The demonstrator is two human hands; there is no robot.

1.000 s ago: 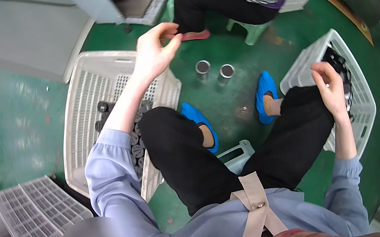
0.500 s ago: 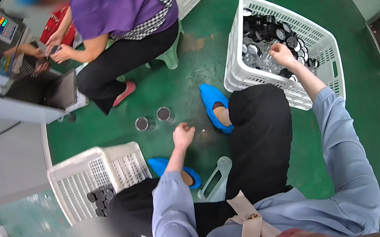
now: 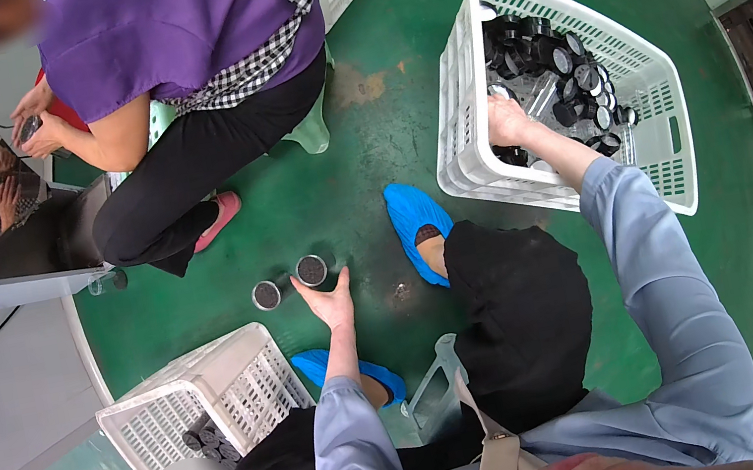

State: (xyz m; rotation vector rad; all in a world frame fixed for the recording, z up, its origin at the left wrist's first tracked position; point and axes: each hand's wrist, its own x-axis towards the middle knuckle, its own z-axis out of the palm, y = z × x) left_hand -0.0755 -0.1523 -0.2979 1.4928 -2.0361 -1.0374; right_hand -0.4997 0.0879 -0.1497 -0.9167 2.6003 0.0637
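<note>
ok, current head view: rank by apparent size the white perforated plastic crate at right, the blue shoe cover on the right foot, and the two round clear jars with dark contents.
1. White crate
2. Blue shoe cover
3. Left jar and right jar: look too alike to rank.

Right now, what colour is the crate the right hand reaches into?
The crate is white; head view.

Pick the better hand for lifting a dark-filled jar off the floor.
Left, probably: the left hand is spread beside a dark-filled jar; the right hand is in the white crate.
</note>
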